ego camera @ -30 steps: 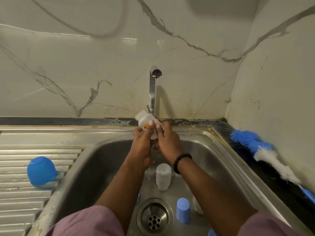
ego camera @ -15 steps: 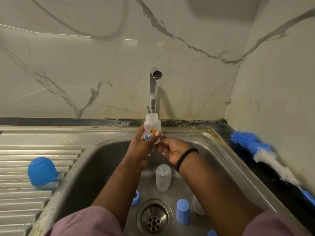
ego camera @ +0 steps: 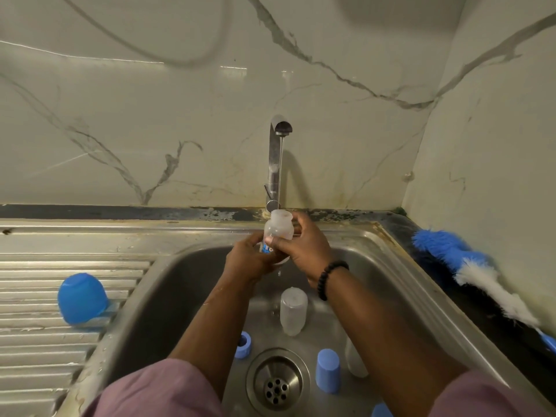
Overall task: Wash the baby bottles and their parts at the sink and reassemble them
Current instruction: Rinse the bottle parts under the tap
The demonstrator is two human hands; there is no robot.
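Observation:
A small clear baby bottle (ego camera: 279, 225) with a blue print stands upright under the running tap (ego camera: 278, 152), its open mouth catching the stream. My left hand (ego camera: 248, 260) grips its lower part. My right hand (ego camera: 302, 243) wraps around its upper body from the right. A second clear bottle (ego camera: 293, 311) stands on the sink floor below. A blue ring (ego camera: 243, 344) and a blue cap (ego camera: 328, 370) flank the drain (ego camera: 277, 383), and another clear part (ego camera: 355, 361) lies half hidden behind my right forearm.
A blue dome cap (ego camera: 81, 297) rests on the ribbed drainboard at the left. A blue and white bottle brush (ego camera: 478, 269) lies on the dark ledge at the right. The steel sink rim (ego camera: 400, 266) runs beside it. A blue piece (ego camera: 381, 411) peeks in at the bottom edge.
The bottle went from tilted to upright under the tap. My right hand let go of it, dropped away, and has now come back to grip its upper body.

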